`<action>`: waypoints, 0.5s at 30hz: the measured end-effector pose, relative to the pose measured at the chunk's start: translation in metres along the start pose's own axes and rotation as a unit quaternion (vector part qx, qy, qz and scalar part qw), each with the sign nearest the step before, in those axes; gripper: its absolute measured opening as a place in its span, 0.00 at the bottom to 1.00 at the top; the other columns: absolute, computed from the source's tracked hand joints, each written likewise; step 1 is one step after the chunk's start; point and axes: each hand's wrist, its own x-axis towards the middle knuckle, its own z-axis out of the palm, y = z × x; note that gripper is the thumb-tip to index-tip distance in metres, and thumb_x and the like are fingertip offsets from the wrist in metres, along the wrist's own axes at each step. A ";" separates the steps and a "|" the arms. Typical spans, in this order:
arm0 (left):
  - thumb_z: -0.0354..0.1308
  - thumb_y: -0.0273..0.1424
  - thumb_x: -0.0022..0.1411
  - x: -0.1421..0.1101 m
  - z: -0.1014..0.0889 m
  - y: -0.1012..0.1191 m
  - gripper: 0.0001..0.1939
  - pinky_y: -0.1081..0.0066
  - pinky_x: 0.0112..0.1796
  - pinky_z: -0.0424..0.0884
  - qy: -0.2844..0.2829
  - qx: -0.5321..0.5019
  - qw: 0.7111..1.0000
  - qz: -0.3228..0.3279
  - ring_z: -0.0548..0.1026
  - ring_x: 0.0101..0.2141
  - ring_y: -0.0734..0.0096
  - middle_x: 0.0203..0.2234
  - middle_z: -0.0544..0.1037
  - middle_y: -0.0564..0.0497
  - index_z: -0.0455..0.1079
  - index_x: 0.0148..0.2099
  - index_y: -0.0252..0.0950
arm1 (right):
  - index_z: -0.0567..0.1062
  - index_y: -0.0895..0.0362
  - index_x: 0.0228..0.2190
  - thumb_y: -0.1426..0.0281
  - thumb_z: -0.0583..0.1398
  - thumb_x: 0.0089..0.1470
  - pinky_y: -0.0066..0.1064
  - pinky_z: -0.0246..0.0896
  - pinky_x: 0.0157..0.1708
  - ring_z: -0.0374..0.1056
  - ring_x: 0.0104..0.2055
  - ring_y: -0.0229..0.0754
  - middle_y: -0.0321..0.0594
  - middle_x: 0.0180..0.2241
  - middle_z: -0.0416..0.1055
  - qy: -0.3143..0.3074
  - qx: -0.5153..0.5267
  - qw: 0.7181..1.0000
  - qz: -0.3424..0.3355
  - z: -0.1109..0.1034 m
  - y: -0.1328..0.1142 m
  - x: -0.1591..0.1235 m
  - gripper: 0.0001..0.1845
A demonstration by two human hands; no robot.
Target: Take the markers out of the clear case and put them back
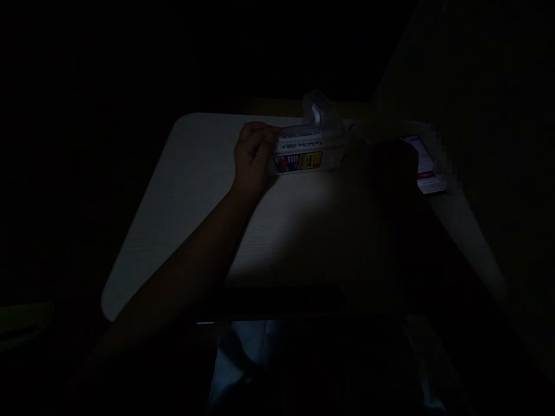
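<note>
My left hand (254, 153) is closed on the left end of a clear plastic case (333, 151), which lies on its side near the far edge of a white table. A blue and yellow label (299, 162) with printing shows on the case's front. Above its right part stands a clear plastic piece (318, 107), perhaps a lid. My right hand (396, 167), a dark closed shape in shadow, is to the right of the case. A slim pale stick-like thing (359, 137) runs from it toward the case; its kind and the right fingers are hard to make out.
The white table (173, 214) has rounded corners and a dark slot (281, 299) along its near edge. A lit phone (427, 167) lies just beyond my right hand, partly covered by it. A dim greenish object (26, 323) is at the lower left. Deep darkness surrounds the table.
</note>
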 end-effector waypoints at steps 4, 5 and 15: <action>0.58 0.61 0.68 0.000 0.000 0.000 0.25 0.47 0.62 0.77 0.000 0.003 1.000 0.001 0.81 0.55 0.52 0.45 0.81 0.47 0.83 0.46 0.48 | 0.77 0.67 0.58 0.58 0.54 0.74 0.59 0.55 0.68 0.66 0.66 0.64 0.65 0.60 0.71 0.050 0.022 0.998 0.036 -0.002 -0.008 -0.007 0.28; 0.58 0.61 0.68 0.000 0.000 -0.001 0.25 0.47 0.62 0.77 0.000 0.002 1.000 0.002 0.81 0.55 0.52 0.45 0.81 0.47 0.82 0.46 0.48 | 0.76 0.66 0.60 0.56 0.54 0.74 0.60 0.53 0.69 0.64 0.67 0.63 0.64 0.62 0.70 0.070 0.036 0.997 0.026 -0.002 -0.010 -0.009 0.29; 0.58 0.60 0.68 0.000 0.001 -0.003 0.25 0.44 0.62 0.76 0.004 -0.010 1.000 0.008 0.80 0.56 0.50 0.44 0.80 0.46 0.82 0.45 0.47 | 0.75 0.60 0.62 0.72 0.49 0.70 0.50 0.62 0.73 0.67 0.68 0.50 0.49 0.64 0.72 0.045 0.218 0.966 -0.131 -0.001 -0.046 -0.024 0.25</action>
